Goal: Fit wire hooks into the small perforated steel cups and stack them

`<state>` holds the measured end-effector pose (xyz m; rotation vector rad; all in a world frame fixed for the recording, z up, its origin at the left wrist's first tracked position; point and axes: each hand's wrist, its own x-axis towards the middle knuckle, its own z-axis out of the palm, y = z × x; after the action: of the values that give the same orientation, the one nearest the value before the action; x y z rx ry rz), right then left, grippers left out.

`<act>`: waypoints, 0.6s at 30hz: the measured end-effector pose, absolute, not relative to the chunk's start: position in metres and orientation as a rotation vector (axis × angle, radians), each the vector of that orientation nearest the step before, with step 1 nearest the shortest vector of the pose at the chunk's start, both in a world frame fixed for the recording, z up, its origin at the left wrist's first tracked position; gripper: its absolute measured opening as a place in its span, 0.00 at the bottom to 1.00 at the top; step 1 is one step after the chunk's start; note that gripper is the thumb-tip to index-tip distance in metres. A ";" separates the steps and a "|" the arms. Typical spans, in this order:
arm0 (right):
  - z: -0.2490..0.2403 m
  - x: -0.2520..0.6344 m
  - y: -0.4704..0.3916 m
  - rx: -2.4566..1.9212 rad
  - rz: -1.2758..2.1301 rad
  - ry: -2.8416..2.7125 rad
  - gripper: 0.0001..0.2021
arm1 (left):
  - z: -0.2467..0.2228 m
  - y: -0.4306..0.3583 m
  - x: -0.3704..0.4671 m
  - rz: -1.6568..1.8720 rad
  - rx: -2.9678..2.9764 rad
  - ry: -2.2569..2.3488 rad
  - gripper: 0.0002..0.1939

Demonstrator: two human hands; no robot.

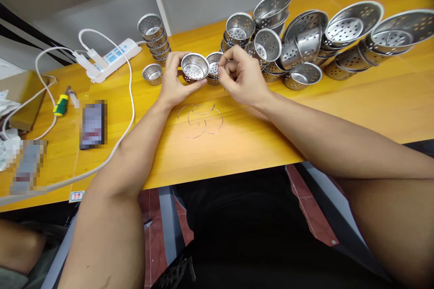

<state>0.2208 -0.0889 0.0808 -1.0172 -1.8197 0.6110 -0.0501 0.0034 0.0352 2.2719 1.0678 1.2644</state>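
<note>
My left hand (173, 85) is closed around a small perforated metal cup (195, 72), thumb in front and fingers behind, its open mouth tilted toward me. Just right of it my right hand (243, 76) has its fingertips pinched together; anything between them is too small to make out. Between the two hands stands another perforated cup (213, 68), partly covered by the right fingers. Several thin curved wires (205, 122) lie on the yellow table below the hands. Left of my left hand is a small metal cup (152, 74), near a stack of similar cups (152, 31).
Stacks of perforated metal cups (300, 49) and wider bowls (354, 25) stand along the back right. To the left are a power strip (113, 59) with white cables, a yellow-green handle (61, 105) and two blurred devices. A person's limb (20, 244) shows at lower left.
</note>
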 end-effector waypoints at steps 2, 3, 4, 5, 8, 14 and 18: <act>0.081 0.221 -0.089 -1.016 0.612 -1.813 0.21 | 0.031 0.006 -0.050 1.267 2.244 1.030 0.61; 0.081 0.221 -0.089 -1.010 0.613 -1.812 0.21 | 0.029 0.008 -0.050 1.269 2.226 1.002 0.61; 0.081 0.221 -0.089 -1.004 0.614 -1.812 0.20 | 0.026 0.010 -0.051 1.267 2.213 0.977 0.62; 0.081 0.221 -0.089 -1.002 0.615 -1.815 0.20 | 0.023 0.014 -0.051 1.262 2.209 0.957 0.61; 0.082 0.221 -0.089 -1.015 0.614 -1.821 0.21 | 0.017 0.024 -0.054 1.254 2.240 0.927 0.59; 0.085 0.219 -0.091 -1.022 0.629 -1.817 0.23 | 0.022 0.023 -0.058 1.296 2.277 0.818 0.55; 0.086 0.219 -0.092 -1.018 0.628 -1.822 0.23 | 0.029 0.012 -0.056 1.186 2.224 0.831 0.52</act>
<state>0.2188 -0.0924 0.0864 -1.0182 -1.8221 0.6284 -0.0564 0.0115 0.0294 2.2238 0.8306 1.1859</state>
